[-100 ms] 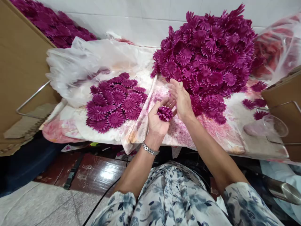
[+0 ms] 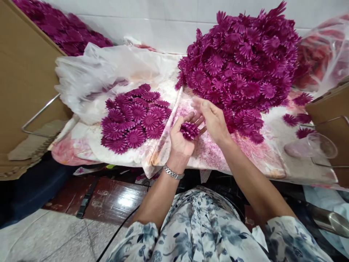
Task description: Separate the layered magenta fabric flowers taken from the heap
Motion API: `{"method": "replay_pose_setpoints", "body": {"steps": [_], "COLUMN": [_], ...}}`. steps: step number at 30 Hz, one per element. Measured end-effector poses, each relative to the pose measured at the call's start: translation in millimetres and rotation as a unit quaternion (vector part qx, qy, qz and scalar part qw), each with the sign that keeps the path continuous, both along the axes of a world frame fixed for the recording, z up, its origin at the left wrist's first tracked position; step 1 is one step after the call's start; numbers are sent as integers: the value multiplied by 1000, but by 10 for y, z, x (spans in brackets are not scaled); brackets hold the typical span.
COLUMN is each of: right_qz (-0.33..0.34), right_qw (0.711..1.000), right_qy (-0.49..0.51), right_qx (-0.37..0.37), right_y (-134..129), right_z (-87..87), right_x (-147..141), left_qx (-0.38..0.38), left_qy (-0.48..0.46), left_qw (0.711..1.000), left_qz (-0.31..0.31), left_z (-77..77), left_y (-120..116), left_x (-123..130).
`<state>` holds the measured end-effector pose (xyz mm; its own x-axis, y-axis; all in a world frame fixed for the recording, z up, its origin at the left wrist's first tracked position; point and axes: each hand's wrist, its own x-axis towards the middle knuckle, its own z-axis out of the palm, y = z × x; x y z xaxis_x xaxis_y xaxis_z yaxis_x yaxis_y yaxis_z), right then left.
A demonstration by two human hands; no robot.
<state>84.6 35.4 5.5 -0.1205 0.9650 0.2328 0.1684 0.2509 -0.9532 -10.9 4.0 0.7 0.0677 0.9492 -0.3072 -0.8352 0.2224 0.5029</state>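
In the cupped palm of my left hand (image 2: 182,143) lies a purple artificial flower (image 2: 190,130), its petals bunched upward and my fingers curled loosely under it. Just right of it is my right hand (image 2: 214,122), fingers stretched out and slightly blurred, nothing visible in it. Both hands are above the stained cloth (image 2: 209,156). To the left, flat purple flower heads (image 2: 135,138) overlap in a low spread. A tall heap of the same purple petal pieces (image 2: 240,65) rises behind my right hand.
A crumpled clear plastic bag (image 2: 79,80) lies at the back left beside a cardboard box (image 2: 24,72). On the right are a tipped clear plastic cup (image 2: 308,146), another cardboard box (image 2: 329,112) and a bag with red contents (image 2: 313,62). A tiled wall (image 2: 152,22) stands behind.
My right hand has shifted slightly right and down, drawing a little away from the flower. The left hand still holds the flower almost in place.
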Motion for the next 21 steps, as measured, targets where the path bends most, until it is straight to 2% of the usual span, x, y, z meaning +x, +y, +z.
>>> {"method": "replay_pose_setpoints", "body": {"steps": [2, 5, 8, 11, 12, 14, 17, 19, 21], "right_qz": [20, -27, -81, -147, -178, -260, -370, -388, -364], "right_qw": [999, 983, 942, 888, 867, 813, 733, 716, 719], "right_qy": [-30, -112, -233, -345, -379, -443, -515, -545, -574], "right_qx": [28, 141, 228, 266, 271, 274, 245, 197, 146], "right_y": [-180, -433, -662, -911, -1002, -1184, -1386, -1442, -1439], "right_z": [87, 177, 177, 119, 102, 89, 105, 118, 123], "right_x": [79, 243, 492, 861, 1009, 1326, 1809, 2081, 2277], "left_qx": [4, -3, -29, -58, -63, -83, -103, -113, -127], "left_qy": [4, 42, 79, 117, 146, 215, 297, 291, 262], "left_qw": [1000, 999, 996, 991, 986, 971, 949, 950, 956], "left_qz": [13, 15, -7, 13, 44, 59, 22, 10, 26], "left_z": [-7, -1, 46, 109, 126, 151, 166, 173, 180], "left_y": [9, -11, -41, -48, -49, -52, -53, -46, -33], "left_x": [-42, -64, -72, -80, -82, -84, -70, -42, -5]}}
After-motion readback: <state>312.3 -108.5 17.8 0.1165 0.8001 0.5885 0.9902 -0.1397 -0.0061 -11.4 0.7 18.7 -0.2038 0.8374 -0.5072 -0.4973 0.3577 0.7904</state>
